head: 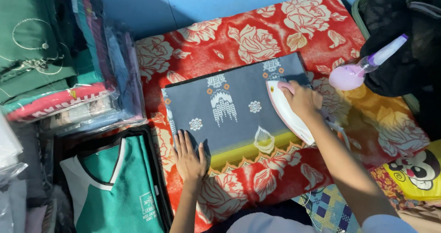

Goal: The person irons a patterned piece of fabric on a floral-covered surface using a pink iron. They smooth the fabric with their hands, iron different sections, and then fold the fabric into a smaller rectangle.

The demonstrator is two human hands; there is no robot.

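A folded grey cloth (229, 118) with white and orange motifs and a yellow band lies flat on a red blanket with cream roses (239, 40). My right hand (301, 99) grips the pink handle of a white electric iron (287, 111), which rests on the cloth's right part. My left hand (188, 155) lies flat, fingers spread, pressing the cloth's near left corner.
A pink spray bottle (351, 74) with a purple nozzle lies right of the iron beside dark clothes (399, 44). Stacked folded garments in plastic (64, 63) stand at the left. A green and white shirt (115, 182) lies lower left. A yellow cartoon cushion (420, 173) is at right.
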